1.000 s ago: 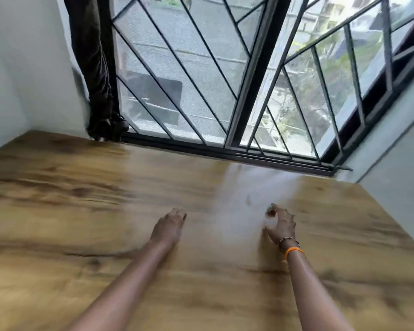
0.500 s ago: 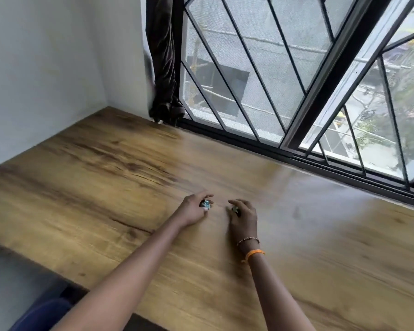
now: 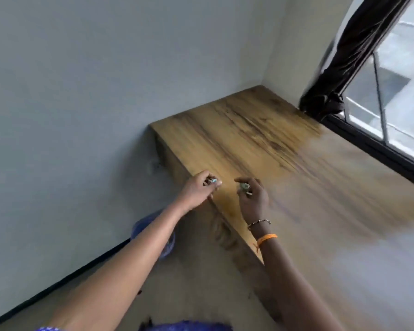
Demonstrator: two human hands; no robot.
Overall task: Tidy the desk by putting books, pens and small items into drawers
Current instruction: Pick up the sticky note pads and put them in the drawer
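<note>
The left hand [image 3: 199, 187] hung just off the left edge of the brown wood-grain desk top [image 3: 261, 139], its thumb and fingers pinching a small pale-blue and white item [image 3: 213, 180] too blurred to identify. Just to its right, the right hand [image 3: 251, 199] was over the desk surface near that same edge, fingers curled round a second small greenish-grey item [image 3: 244, 186], equally hard to make out. The two hands were near each other but apart. On the right wrist sat a thin beaded bracelet [image 3: 259, 222] and, nearer the elbow, an orange band [image 3: 267, 238]. The desk ran along a pale grey wall [image 3: 93, 91] on the left to the far corner. At the far right, a dark gathered curtain [image 3: 344, 65] hung beside a black-framed window [image 3: 397, 91]. Below the left forearm, a blurred blue object [image 3: 148, 223] lay by the floor.
</note>
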